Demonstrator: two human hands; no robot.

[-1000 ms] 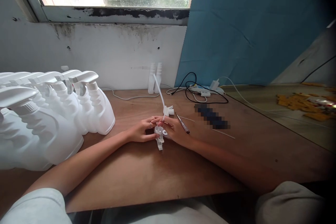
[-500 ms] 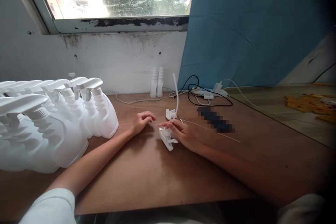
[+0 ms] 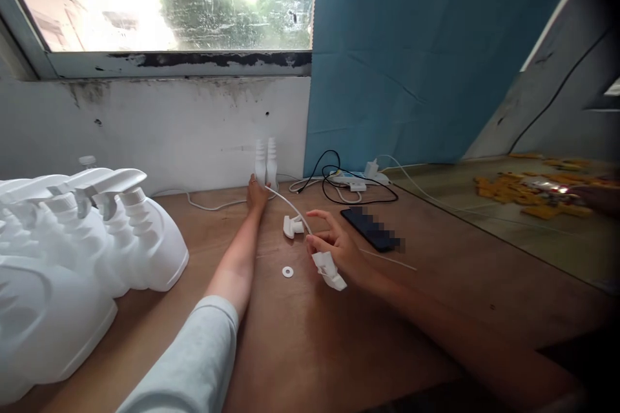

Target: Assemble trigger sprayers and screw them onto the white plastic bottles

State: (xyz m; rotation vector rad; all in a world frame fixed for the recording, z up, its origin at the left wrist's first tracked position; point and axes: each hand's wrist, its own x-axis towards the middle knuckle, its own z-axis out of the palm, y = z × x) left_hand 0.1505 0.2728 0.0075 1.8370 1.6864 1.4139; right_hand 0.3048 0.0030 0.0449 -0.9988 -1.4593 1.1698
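Note:
My left hand (image 3: pixel 256 197) reaches to the wall, its fingers around the lower part of a slim white ribbed bottle (image 3: pixel 260 164) without a sprayer top. A second such bottle (image 3: pixel 272 164) stands right beside it. My right hand (image 3: pixel 336 248) holds a white trigger sprayer head (image 3: pixel 330 273) over the table; its thin dip tube (image 3: pixel 293 205) curves up and left from my fingertips. Behind that hand, another white sprayer head part (image 3: pixel 293 226) lies on the wood. A small white ring washer (image 3: pixel 287 271) lies flat between my arms.
Rows of white spray bottles (image 3: pixel 159 245) crowd the left side of the brown table (image 3: pixel 290 342). To the right are a dark phone (image 3: pixel 365 227), a thin white tube (image 3: pixel 394 261), black cable (image 3: pixel 334 197) and a power strip (image 3: pixel 356 177). Yellow pieces (image 3: pixel 508 187) lie at far right.
My left hand has moved forward from the table to the bottle at the wall. My right hand has turned the sprayer head, and its tube now leans left. The washer now shows.

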